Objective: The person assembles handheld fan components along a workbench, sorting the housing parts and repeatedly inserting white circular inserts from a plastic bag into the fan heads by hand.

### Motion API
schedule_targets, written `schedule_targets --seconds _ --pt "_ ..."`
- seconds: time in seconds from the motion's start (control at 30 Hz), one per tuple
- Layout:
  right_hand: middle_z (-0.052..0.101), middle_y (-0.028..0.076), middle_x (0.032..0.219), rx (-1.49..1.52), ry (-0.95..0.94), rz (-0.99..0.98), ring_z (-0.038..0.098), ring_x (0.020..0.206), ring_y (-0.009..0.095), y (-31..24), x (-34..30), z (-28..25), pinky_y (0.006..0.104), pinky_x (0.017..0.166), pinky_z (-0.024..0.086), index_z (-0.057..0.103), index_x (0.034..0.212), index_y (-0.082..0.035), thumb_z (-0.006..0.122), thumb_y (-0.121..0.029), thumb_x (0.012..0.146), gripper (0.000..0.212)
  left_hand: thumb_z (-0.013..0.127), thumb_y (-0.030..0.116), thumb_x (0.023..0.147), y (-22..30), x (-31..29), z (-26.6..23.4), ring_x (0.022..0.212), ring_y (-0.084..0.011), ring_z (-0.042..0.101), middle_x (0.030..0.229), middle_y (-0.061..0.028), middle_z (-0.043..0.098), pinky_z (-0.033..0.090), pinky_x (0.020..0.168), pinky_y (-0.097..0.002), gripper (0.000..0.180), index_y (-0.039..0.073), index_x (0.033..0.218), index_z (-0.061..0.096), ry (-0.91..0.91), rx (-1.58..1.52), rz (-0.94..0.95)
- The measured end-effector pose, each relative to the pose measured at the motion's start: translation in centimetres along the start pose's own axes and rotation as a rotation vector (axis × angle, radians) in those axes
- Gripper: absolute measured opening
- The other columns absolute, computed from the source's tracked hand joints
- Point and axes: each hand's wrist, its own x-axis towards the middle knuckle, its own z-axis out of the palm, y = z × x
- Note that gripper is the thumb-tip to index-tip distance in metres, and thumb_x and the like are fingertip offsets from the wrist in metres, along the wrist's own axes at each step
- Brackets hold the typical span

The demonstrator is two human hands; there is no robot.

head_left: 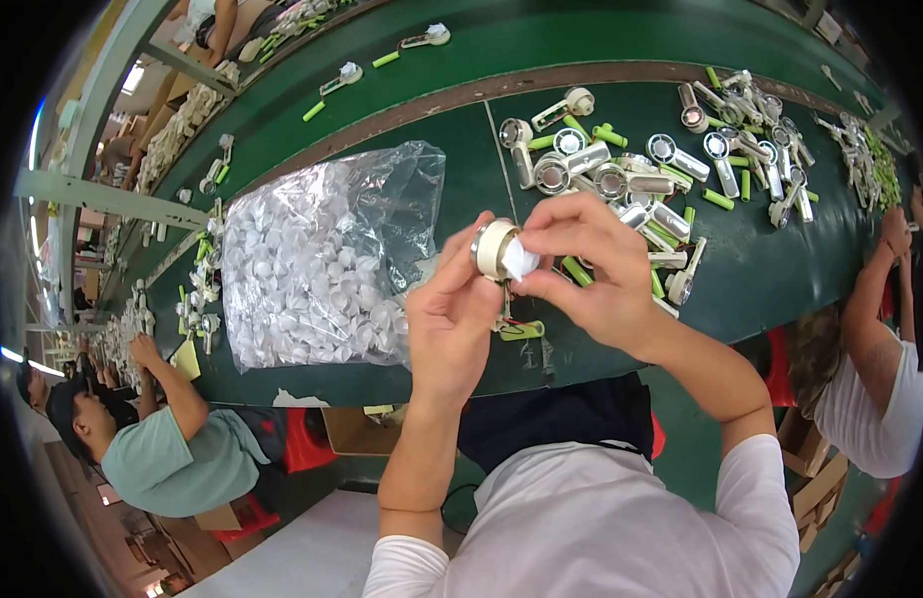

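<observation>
While left hand (454,317) holds housing (490,247), right (603,271) pinches blades (518,262).

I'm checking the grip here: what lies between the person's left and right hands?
In the head view, a round cream-and-silver part, held by the left hand, and a white piece at its open side, pinched by the right hand.

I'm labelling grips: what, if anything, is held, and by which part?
The left hand holds a cream fan head by its outer side; the right hand pinches a white piece by its right side.
</observation>
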Motion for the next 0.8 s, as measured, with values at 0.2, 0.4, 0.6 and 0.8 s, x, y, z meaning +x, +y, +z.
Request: schedule_targets --seconds 0.2,0.4,0.6,0.8 --pt "0.056 0.013 0.119 0.098 -0.173 0.137 0.066 0.092 0.020 0.7 -0.2 -0.5 0.0300 0.082 0.054 0.073 0.105 -0.005 0.079 0.001 0.074 0.033 0.072 0.000 0.085 -1.5 -0.7 0.2 0.112 -0.0177 0.055 0.118 -0.0111 0.054 0.045 0.099 -0.0307 0.039 -0.009 0.121 0.059 0.095 0.309 0.167" --pt "0.054 0.010 0.117 0.442 -0.181 0.358 0.059 0.095 0.016 1.0 -0.8 0.2 0.0285 0.081 0.054 0.055 0.130 0.004 0.068 0.001 0.087 0.046 0.072 0.010 0.089 -1.7 -1.5 0.3 0.110 -0.0179 0.055 0.117 -0.0089 0.054 0.045 0.099 -0.0334 0.043 -0.007 0.124 0.053 0.033 0.236 0.199" --pt "0.057 0.011 0.106 0.372 -0.118 0.432 0.060 0.095 0.016 0.4 -1.3 1.2 0.0284 0.082 0.053 0.059 0.119 0.008 0.068 -0.002 0.088 0.034 0.067 0.008 0.092 -2.1 -1.9 0.2 0.104 -0.0161 0.056 0.117 -0.0109 0.053 0.047 0.093 -0.0295 0.034 -0.007 0.120 0.054 0.055 0.367 0.264" --pt "0.067 0.004 0.090 0.031 0.001 0.745 0.061 0.085 0.010 4.5 4.9 0.4 0.0234 0.078 0.049 0.063 0.114 0.005 0.065 -0.021 0.094 0.033 0.060 0.021 0.096 -4.7 1.1 -1.1 0.117 -0.0327 0.050 0.125 -0.0227 0.048 0.041 0.099 -0.0400 0.046 -0.008 0.128 0.046 0.337 0.837 0.329"
